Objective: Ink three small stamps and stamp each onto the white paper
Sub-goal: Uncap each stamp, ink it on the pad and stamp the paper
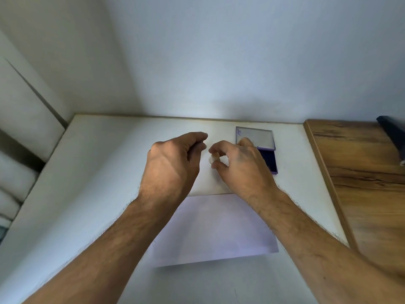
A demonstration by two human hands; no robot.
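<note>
White walls enclose a pale desk (92, 172), joined on the right by a wood-grain top (361, 183). On the desk a sheet of white paper (219, 227) is laid near the front edge, unmarked where it shows. Beyond it, at the right, an open ink pad (268, 159) is seen, lid raised, partly hidden behind the right hand (238, 165). A small pale stamp (213, 159) is pinched by that hand's grip between thumb and curled fingers, above the desk just left of the pad. The left hand (175, 163) is held beside it, fingers curled; whether anything is held there cannot be told. The stamp is judged light, stiff and easily dropped, best taken by its sides.
</note>
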